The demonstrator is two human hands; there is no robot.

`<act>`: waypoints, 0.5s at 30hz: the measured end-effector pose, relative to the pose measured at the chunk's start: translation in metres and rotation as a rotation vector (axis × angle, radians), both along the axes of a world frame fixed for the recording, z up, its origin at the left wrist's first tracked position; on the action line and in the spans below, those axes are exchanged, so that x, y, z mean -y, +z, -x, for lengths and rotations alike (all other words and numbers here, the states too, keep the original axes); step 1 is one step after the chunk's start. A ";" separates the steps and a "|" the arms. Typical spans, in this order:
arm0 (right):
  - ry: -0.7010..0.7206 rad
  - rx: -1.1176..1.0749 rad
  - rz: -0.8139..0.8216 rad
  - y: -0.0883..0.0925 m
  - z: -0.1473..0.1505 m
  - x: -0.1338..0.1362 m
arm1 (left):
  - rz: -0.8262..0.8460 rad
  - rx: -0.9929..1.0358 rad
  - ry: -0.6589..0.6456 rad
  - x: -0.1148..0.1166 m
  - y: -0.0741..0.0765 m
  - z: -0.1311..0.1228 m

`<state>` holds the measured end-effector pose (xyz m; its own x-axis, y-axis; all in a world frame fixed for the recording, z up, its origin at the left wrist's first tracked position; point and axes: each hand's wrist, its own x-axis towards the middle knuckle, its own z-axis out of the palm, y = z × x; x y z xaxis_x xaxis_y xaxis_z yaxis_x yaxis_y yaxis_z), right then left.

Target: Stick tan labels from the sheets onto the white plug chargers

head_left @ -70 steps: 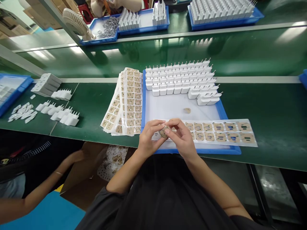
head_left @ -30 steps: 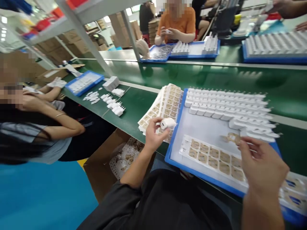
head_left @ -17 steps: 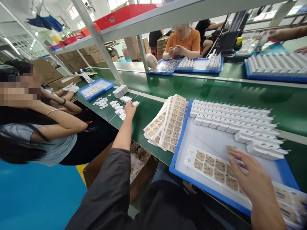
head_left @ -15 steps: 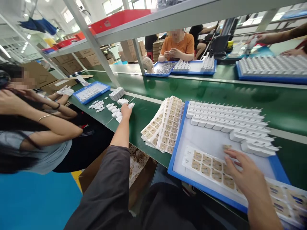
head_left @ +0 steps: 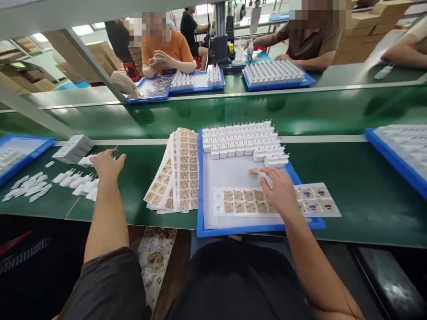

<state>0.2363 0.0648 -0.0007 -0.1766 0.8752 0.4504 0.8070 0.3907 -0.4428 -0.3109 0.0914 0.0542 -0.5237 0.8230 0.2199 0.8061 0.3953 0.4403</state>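
My left hand [head_left: 108, 166] reaches over a group of white plug adapters [head_left: 86, 161] on the green bench. Its thumb stands apart from the fingers, which partly hide the adapters under them. In my right hand [head_left: 278, 189] a small tan sticker [head_left: 254, 171] is pinched at the fingertips, above a blue-rimmed tray [head_left: 200, 195]. A sheet of tan stickers [head_left: 239, 201] lies across the tray's front and past its right rim, partly covered by this hand. Rows of white adapters [head_left: 238, 140], pins pointing away, fill the tray's back.
Fanned sticker sheets [head_left: 185, 178] lie left of the tray. Loose flat white pieces [head_left: 30, 186] and a white block of parts [head_left: 74, 148] are farther left. Other blue trays [head_left: 383, 146] stand at both sides. Co-workers [head_left: 170, 49] sit across the bench.
The view has swung right and levelled. My left hand has its thumb spread more widely over the adapters. My right hand still pinches the sticker above the tray.
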 end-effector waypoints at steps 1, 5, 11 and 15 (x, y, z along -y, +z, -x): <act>-0.031 0.052 -0.014 0.006 -0.006 -0.005 | -0.016 -0.021 0.028 0.002 0.000 -0.008; -0.100 0.262 0.027 0.022 -0.027 -0.034 | -0.118 0.017 -0.002 0.024 -0.006 -0.055; -0.048 0.235 0.042 0.023 -0.032 -0.047 | -0.200 0.219 -0.185 0.081 -0.021 -0.145; -0.040 -0.179 0.046 0.028 -0.021 -0.023 | -0.220 0.368 -0.335 0.106 -0.027 -0.200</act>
<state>0.2577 0.0875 0.0271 -0.0620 0.9003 0.4308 0.7283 0.3359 -0.5973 -0.1106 -0.0151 0.0270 -0.3159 0.9134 0.2568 0.6488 0.0104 0.7609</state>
